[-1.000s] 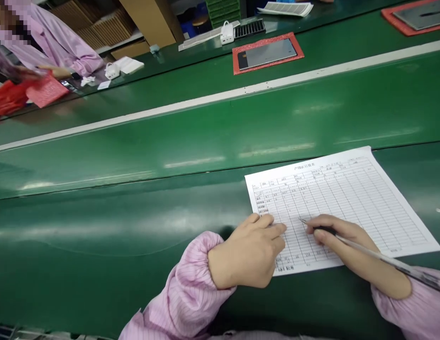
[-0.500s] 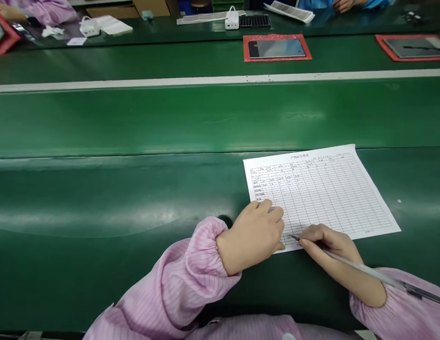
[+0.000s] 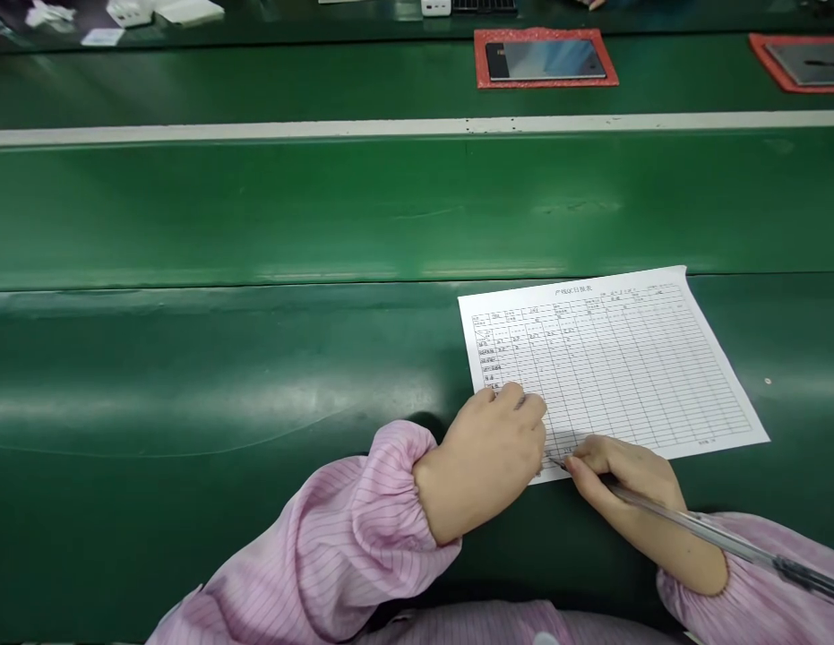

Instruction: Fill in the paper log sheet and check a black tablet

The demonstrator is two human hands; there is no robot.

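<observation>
While the form [image 3: 631, 376] lies at a slant on the green table [image 3: 188, 376], the right hand [image 3: 631, 484] pinches a pen [image 3: 705, 530], its tip at the form's bottom rows. The left hand [image 3: 487, 461] rests curled over the form's left edge; whether it grips anything is hidden. Beyond a white strip [image 3: 288, 130], two red pads [image 3: 537, 35] carry flat screens [image 3: 547, 61].

Left of and below the left hand [image 3: 487, 457], a loose, pinkish-lilac cloth sleeve [image 3: 329, 537] with thin darker stripes puffs out behind its gathered cuff [image 3: 426, 506]. A matching right sleeve [image 3: 759, 569] shows well right of that hand, a pink garment front [image 3: 477, 620] below it.
</observation>
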